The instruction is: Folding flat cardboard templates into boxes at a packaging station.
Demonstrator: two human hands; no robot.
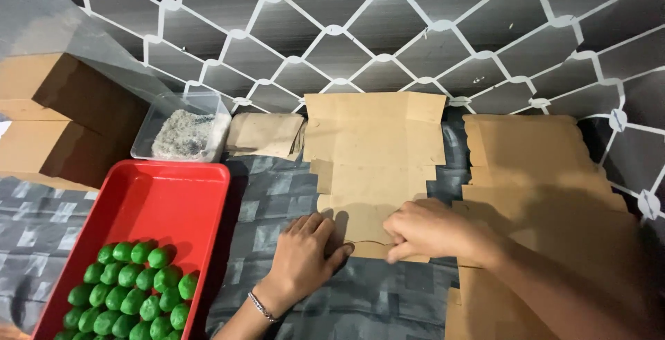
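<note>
A flat, unfolded brown cardboard box blank [374, 153] lies on the dark patterned table surface, its far end against the wall. My left hand [305, 253] rests palm down at its near left corner, fingers touching the near flap. My right hand [426, 230] pinches the near edge of the same flap. A bracelet sits on my left wrist.
A red tray [166, 201] at the left holds several green round pieces [131, 288]. Behind it stand a clear tub of pale grey shreds [183, 132] and brown boxes [55, 121]. A stack of flat cardboard blanks [540, 173] lies at the right. A small folded brown piece [267, 134] sits by the wall.
</note>
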